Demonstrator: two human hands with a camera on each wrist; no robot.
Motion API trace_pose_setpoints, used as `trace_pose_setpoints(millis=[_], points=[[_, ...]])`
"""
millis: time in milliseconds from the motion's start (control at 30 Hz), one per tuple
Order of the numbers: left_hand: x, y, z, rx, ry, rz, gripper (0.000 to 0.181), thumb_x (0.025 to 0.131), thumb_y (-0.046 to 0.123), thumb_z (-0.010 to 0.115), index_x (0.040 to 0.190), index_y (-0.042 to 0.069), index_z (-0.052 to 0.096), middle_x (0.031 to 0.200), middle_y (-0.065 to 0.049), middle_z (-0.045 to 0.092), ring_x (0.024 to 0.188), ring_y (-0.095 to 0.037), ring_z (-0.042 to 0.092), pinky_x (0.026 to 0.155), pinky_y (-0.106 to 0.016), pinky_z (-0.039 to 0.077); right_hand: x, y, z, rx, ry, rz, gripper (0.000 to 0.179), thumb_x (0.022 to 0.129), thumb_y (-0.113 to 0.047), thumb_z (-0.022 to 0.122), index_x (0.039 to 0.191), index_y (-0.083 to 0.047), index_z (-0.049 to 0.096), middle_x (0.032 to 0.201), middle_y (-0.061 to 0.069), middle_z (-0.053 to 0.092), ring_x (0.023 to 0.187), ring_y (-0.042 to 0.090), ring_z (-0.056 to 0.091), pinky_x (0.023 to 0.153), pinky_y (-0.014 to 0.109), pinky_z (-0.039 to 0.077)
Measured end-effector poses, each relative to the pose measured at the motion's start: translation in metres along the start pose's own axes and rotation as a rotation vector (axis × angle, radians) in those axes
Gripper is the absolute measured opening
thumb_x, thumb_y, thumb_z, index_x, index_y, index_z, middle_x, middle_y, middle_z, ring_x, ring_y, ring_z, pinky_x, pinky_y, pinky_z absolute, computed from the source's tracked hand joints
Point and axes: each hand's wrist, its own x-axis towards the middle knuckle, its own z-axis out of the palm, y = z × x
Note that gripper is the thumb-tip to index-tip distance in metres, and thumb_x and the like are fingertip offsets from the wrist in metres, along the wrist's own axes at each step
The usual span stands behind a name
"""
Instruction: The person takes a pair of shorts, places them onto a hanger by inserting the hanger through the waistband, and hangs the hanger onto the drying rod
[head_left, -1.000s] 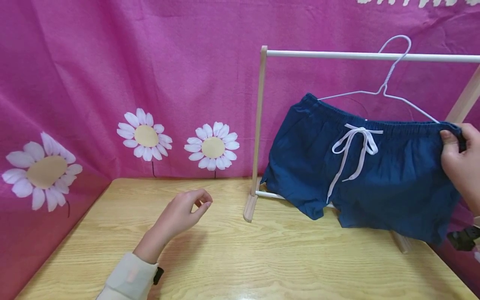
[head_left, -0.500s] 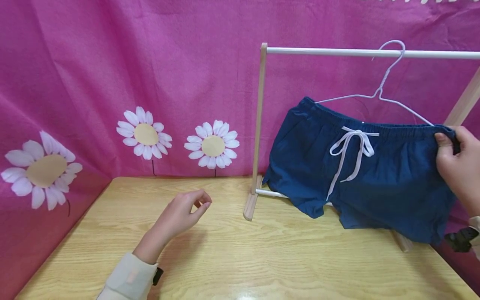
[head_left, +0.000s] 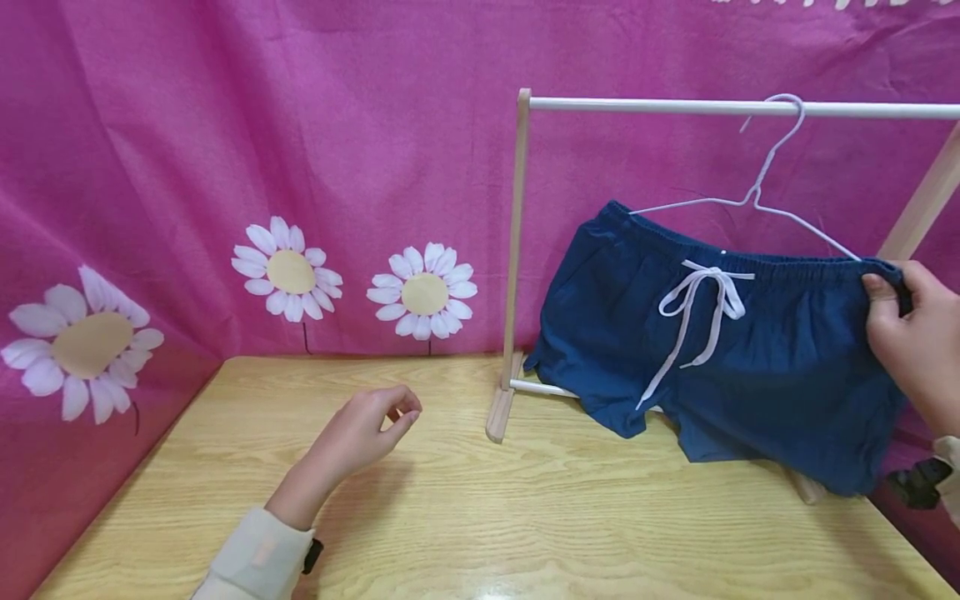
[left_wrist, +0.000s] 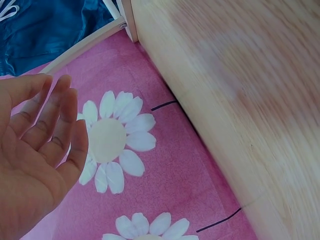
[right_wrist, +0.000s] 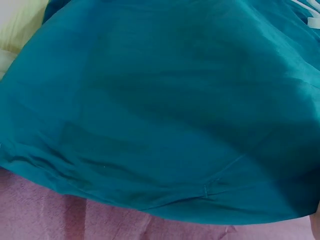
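Observation:
Dark blue shorts (head_left: 780,358) with a white drawstring bow (head_left: 712,283) hang from a white wire hanger (head_left: 761,179). The hanger's hook loops over the rack's top rail (head_left: 645,105). At the waistband's right corner, my right hand (head_left: 918,333) pinches the fabric between thumb and fingers, by the hanger's right end. The shorts' cloth (right_wrist: 165,110) fills most of the right wrist view, which hides nearly all of that hand. My left hand (head_left: 371,429) hovers over the table, left of the rack, its fingers loosely curved around nothing; the left wrist view shows its bare palm (left_wrist: 30,175).
The rack has a wooden left post (head_left: 517,242) with a foot (head_left: 500,414) on the light wooden table (head_left: 465,517). A slanted wooden post (head_left: 922,192) stands at right. Behind hangs a pink cloth (head_left: 360,150) printed with white daisies.
My right hand has shifted slightly left and down with the shorts' corner. The hanger has come down a little too, its hook now closer to the rail. My left hand has barely moved.

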Motion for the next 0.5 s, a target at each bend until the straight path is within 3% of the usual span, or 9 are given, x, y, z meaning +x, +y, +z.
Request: trace_pose_setpoints(millis=[400, 500], points=[[0.0, 0.0, 0.005, -0.011, -0.024, 0.011, 0.004, 0.097, 0.013, 0.068, 0.098, 0.009, 0.07, 0.089, 0.006, 0.07, 0.082, -0.012, 0.065, 0.074, -0.034, 0.055, 0.003, 0.011, -0.001, -0.016, -0.019, -0.039, 0.026, 0.103, -0.017, 0.057, 0.108, 0.009, 0.061, 0.078, -0.036, 0.036, 0.07, -0.008, 0.033, 0.065, 0.009, 0.026], [-0.001, 0.0, 0.007, -0.018, -0.027, 0.009, 0.005, 0.097, 0.013, 0.069, 0.098, 0.008, 0.071, 0.088, 0.006, 0.07, 0.082, -0.012, 0.065, 0.074, -0.034, 0.055, 0.004, 0.015, -0.002, -0.005, -0.037, -0.023, 0.028, 0.103, -0.019, 0.057, 0.11, 0.008, 0.061, 0.079, -0.039, 0.036, 0.071, -0.011, 0.035, 0.067, 0.01, 0.026]])
